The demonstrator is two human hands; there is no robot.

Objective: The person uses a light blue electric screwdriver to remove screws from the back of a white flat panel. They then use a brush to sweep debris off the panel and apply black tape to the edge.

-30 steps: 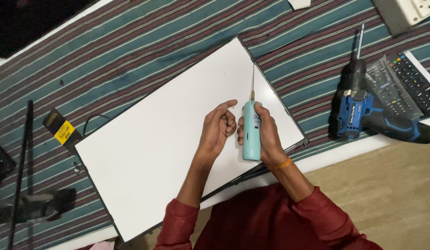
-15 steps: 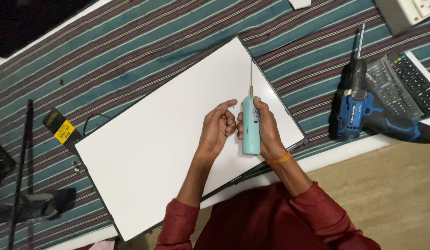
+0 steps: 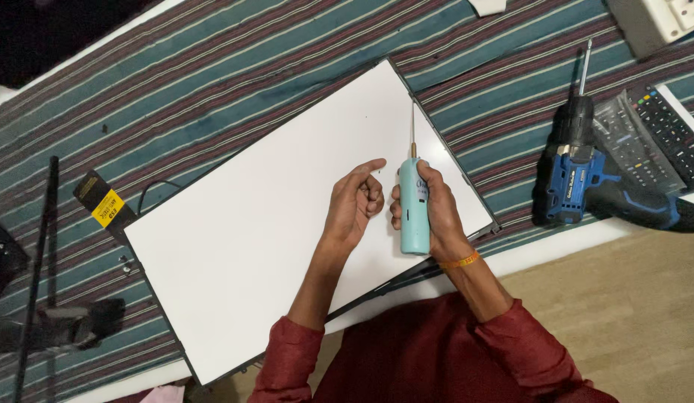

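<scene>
A large white flat panel (image 3: 242, 224) in a thin dark frame lies tilted on a striped cloth. My right hand (image 3: 434, 209) grips a pale blue electric screwdriver (image 3: 412, 205) whose thin bit points away from me over the panel's right part. My left hand (image 3: 356, 203) hovers just left of the tool, fingers curled in, index finger slightly out, holding nothing that I can see.
A blue and black cordless drill (image 3: 586, 179) lies right of the panel, beside two remote controls (image 3: 660, 142). A white power strip (image 3: 660, 22) sits at the top right. A black part with a yellow label (image 3: 104, 209) and dark rods (image 3: 37, 276) lie at the left.
My left hand has drawn a little apart from the screwdriver and its fingers have curled. The tool has barely moved.
</scene>
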